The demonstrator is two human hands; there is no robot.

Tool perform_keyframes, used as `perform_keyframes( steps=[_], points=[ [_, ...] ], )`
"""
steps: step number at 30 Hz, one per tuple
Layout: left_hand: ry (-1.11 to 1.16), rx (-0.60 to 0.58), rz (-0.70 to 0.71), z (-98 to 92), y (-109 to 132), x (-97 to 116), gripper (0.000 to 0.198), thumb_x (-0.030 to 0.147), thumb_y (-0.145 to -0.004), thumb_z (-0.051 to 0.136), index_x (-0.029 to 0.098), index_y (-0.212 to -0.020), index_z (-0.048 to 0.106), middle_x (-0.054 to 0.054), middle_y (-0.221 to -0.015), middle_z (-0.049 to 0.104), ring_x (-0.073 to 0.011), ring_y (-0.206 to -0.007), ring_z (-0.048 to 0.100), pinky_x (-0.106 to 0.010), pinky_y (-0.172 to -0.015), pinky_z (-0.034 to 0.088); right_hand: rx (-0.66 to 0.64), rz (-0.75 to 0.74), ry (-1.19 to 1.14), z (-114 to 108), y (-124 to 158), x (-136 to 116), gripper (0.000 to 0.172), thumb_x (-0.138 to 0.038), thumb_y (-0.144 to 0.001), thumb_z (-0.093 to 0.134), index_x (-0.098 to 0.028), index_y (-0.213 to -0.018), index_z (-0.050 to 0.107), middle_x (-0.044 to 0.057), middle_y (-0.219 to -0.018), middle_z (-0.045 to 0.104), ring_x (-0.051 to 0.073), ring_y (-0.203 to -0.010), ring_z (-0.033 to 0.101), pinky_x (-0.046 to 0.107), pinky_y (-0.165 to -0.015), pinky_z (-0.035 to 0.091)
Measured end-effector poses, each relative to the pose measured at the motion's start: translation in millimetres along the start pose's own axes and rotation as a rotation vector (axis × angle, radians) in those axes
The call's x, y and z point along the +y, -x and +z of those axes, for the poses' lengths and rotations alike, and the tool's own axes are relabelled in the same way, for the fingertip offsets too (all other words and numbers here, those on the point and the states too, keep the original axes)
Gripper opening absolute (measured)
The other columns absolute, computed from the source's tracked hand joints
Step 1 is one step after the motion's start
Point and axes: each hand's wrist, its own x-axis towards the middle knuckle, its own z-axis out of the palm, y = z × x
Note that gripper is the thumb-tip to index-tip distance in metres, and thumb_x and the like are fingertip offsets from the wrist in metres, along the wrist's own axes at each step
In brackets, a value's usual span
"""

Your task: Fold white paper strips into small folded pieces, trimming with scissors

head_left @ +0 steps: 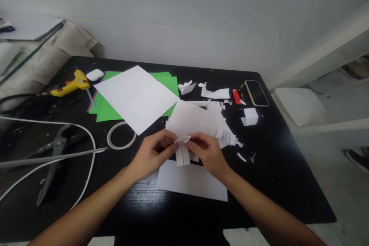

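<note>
the left hand (152,152) and the right hand (211,153) both pinch a small folded paper (182,154), thumbs and fingertips closed on either side of its top, its strip-like lower part hanging between them. it is held above the black table (276,188), near the middle, just over the far part of a white sheet (191,182). black surface runs from that sheet to the near edge, and a wide stretch lies between the right forearm and the slanting right edge. on the left, a white cable (92,140) loops over a grey tool (53,169), with a ring of tape (121,147) near the left hand. beyond the hands, a white square (137,98) lies turned on green sheets (108,112), with a yellow glue gun (73,84) and white case (95,75) to their left. to the right are scraps (216,93), a red lighter (236,96) and a phone (256,93). a pale wall (184,19) stands behind; a white seat (300,105) is off to the right.
</note>
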Motion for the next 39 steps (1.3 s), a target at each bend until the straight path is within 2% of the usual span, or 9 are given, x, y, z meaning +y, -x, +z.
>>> perform_keyframes(
  steps=[3, 6, 12, 15, 19, 22, 29, 39],
  points=[
    [0.013, 0.036, 0.009, 0.2, -0.8, 0.0, 0.007, 0.024, -0.096, 0.065, 0.019, -0.099, 0.070, 0.002, -0.072, 0.063, -0.0112, -0.064, 0.059, -0.022, -0.060, 0.047, -0.052, -0.017, -0.033, -1.1, 0.6, 1.1, 0.011, -0.032, -0.084, 0.080, -0.026, -0.094, 0.083, 0.002, -0.088, 0.079, 0.019, -0.082, 0.073, 0.032, -0.076, 0.060],
    [-0.003, 0.061, 0.022, -0.6, -1.1, 0.1, 0.007, 0.022, -0.095, 0.065, 0.019, -0.097, 0.071, 0.002, -0.073, 0.065, -0.0106, -0.064, 0.060, -0.021, -0.060, 0.047, -0.081, -0.037, -0.045, -2.1, 1.4, 3.2, 0.008, -0.026, -0.085, 0.078, -0.027, -0.090, 0.084, 0.001, -0.087, 0.080, 0.017, -0.079, 0.074, 0.031, -0.074, 0.062],
    [0.001, 0.053, 0.019, -0.9, 0.0, 0.4, 0.007, 0.022, -0.095, 0.067, 0.019, -0.099, 0.071, 0.001, -0.074, 0.067, -0.0108, -0.065, 0.063, -0.021, -0.062, 0.050, -0.084, -0.012, -0.082, -1.6, 2.0, 2.7, 0.017, -0.027, -0.075, 0.088, -0.027, -0.091, 0.084, 0.002, -0.087, 0.081, 0.019, -0.081, 0.076, 0.032, -0.075, 0.063],
    [0.025, 0.033, 0.019, -0.3, 1.3, 1.1, 0.010, 0.026, -0.094, 0.071, 0.019, -0.100, 0.070, 0.000, -0.077, 0.069, -0.0114, -0.066, 0.064, -0.022, -0.061, 0.050, -0.069, -0.034, -0.054, -0.6, 2.4, 0.9, 0.016, -0.030, -0.075, 0.089, -0.026, -0.089, 0.085, 0.001, -0.084, 0.080, 0.017, -0.073, 0.073, 0.030, -0.068, 0.061],
    [-0.061, 0.102, 0.045, 2.1, 1.1, 2.1, 0.015, 0.030, -0.093, 0.072, 0.018, -0.084, 0.069, 0.003, -0.066, 0.062, -0.0089, -0.057, 0.055, -0.020, -0.053, 0.044, -0.016, -0.032, 0.015, 1.0, 3.6, -0.3, 0.012, -0.035, -0.080, 0.086, -0.023, -0.080, 0.082, 0.001, -0.073, 0.076, 0.015, -0.066, 0.068, 0.026, -0.060, 0.056],
    [-0.071, 0.141, 0.027, 4.5, 0.8, 3.4, 0.017, 0.030, -0.093, 0.071, 0.018, -0.081, 0.067, 0.004, -0.062, 0.061, -0.0087, -0.054, 0.055, -0.019, -0.051, 0.045, -0.006, -0.019, 0.016, 2.4, 4.9, -1.0, 0.015, -0.037, -0.081, 0.085, -0.023, -0.079, 0.080, 0.000, -0.071, 0.074, 0.015, -0.065, 0.068, 0.026, -0.059, 0.056],
    [-0.027, 0.164, -0.012, 6.8, 0.5, 4.6, 0.013, 0.028, -0.090, 0.073, 0.019, -0.084, 0.065, 0.004, -0.061, 0.062, -0.0086, -0.053, 0.057, -0.018, -0.050, 0.048, -0.007, 0.012, -0.064, 5.1, 5.3, -3.3, 0.025, -0.036, -0.074, 0.092, -0.023, -0.084, 0.074, -0.001, -0.080, 0.075, 0.016, -0.076, 0.072, 0.029, -0.072, 0.063],
    [0.029, 0.167, -0.051, 8.2, 1.0, 3.1, 0.016, 0.028, -0.089, 0.075, 0.019, -0.085, 0.063, 0.004, -0.062, 0.062, -0.0096, -0.055, 0.059, -0.020, -0.051, 0.050, 0.023, 0.024, -0.028, 4.3, 6.8, -1.9, 0.029, -0.037, -0.075, 0.091, -0.023, -0.089, 0.070, 0.001, -0.084, 0.075, 0.019, -0.083, 0.074, 0.034, -0.078, 0.064]
  ],
)
